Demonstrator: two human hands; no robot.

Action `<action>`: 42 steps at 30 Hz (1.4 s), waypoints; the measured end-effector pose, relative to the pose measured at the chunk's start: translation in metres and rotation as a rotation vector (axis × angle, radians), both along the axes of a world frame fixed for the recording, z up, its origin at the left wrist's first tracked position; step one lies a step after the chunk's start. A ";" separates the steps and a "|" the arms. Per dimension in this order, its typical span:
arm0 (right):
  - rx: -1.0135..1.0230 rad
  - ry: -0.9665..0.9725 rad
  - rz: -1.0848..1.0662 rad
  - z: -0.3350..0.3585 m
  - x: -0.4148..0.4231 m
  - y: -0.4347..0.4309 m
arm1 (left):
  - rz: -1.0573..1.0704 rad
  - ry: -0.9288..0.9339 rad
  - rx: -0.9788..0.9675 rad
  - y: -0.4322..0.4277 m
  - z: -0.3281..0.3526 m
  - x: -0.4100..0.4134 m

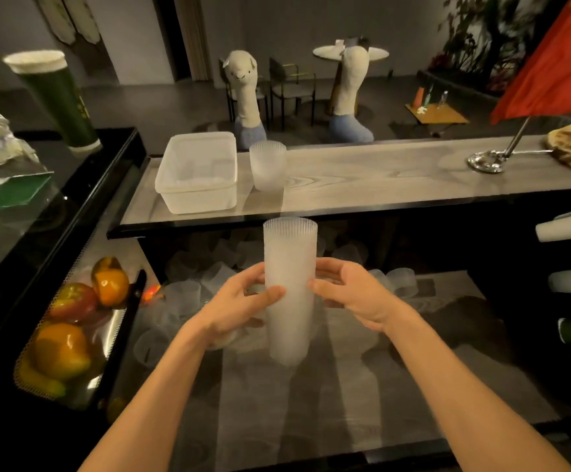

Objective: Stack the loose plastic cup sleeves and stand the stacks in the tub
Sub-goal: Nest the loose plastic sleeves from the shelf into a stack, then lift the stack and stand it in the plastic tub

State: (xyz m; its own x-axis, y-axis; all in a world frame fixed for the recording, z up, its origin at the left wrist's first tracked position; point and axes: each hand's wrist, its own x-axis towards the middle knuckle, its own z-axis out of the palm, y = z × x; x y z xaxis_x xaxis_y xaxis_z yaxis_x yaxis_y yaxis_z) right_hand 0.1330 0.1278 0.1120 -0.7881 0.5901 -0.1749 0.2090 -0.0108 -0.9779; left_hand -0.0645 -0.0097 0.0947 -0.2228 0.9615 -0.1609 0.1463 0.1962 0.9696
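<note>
A dim café room lies beyond a two-level bar. The raised wooden surface (379, 172) runs across the far side, and a lower glass-topped surface (345, 386) lies near me. The tub (198, 199) sits at the left end of the raised surface. A short ribbed sleeve (267, 165) stands just to its right, apart from it. I can make out no stack standing in the tub.

I judge the stacking step to be about finished for this batch. A tall stack of sleeves (290, 253) is held upright over the lower surface, mid-scene. Plenty of loose sleeves (188, 294) lie scattered under and behind it, so much of the task is left.

The left hand (239, 301) grips the stack from the left, with its thumb across the front and its fingers curled behind. The right hand (352, 294) closes on the right side, thumb tip touching the wall, fingers wrapped round the back. Both forearms reach in from the near edge.

Next I would carry the stack up, far and left. I would keep it vertical so that the nested sleeves do not slide apart, clear the tub rim, and set its base down inside.
</note>
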 end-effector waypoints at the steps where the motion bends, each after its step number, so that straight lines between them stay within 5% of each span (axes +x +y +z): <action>1: 0.010 0.042 0.011 0.011 -0.005 0.001 | 0.018 0.002 0.039 0.004 0.012 -0.004; 21: 0.404 0.342 -0.019 0.209 -0.107 0.107 | 0.152 0.214 0.461 0.117 0.228 -0.084; 42: 0.475 0.152 -0.027 0.177 -0.180 0.189 | 0.253 0.129 0.392 0.205 0.189 -0.146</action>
